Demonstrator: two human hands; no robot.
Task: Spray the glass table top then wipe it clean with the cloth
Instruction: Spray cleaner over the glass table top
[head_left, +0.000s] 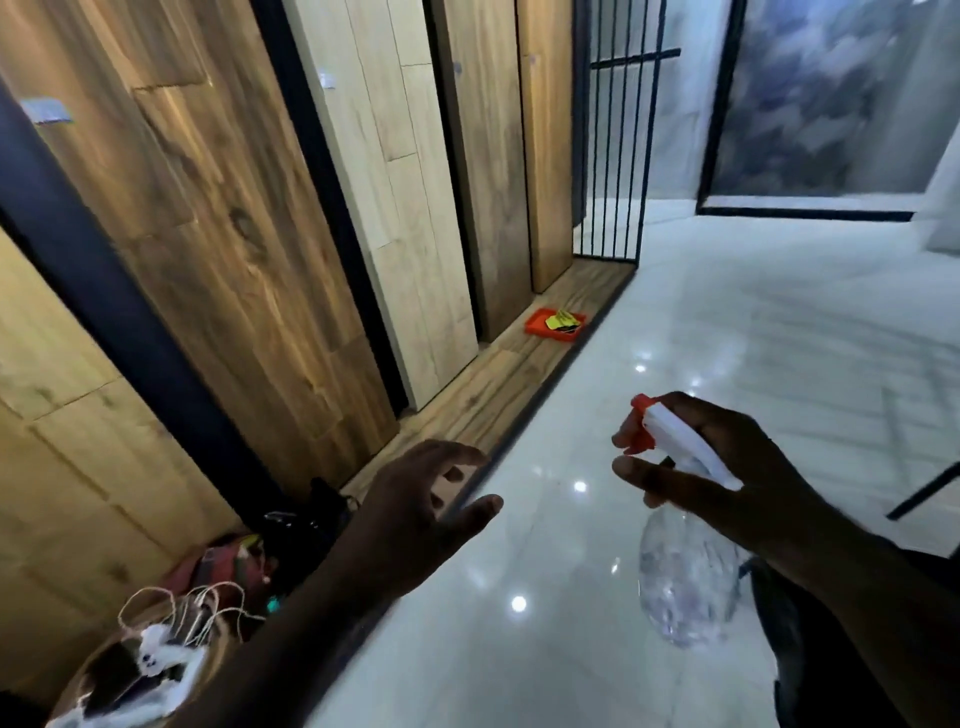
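A clear spray bottle (685, 577) with a white head and orange nozzle hangs over the glossy white floor, nozzle pointing left. My right hand (727, 467) grips its head, with fingers curled around the trigger. To the left of the bottle, my left hand (431, 499) is held out with its fingers spread and nothing in it. No glass table top and no cloth show in the head view. A thin black bar (924, 491) crosses the right edge; I cannot tell what it belongs to.
Tall wood-look panels (249, 234) lean along the left wall on a wooden ledge (493, 384). An orange tray (555, 325) lies on that ledge. Bags and white cords (197, 603) pile up at the lower left. A black metal grille (613, 156) stands at the back.
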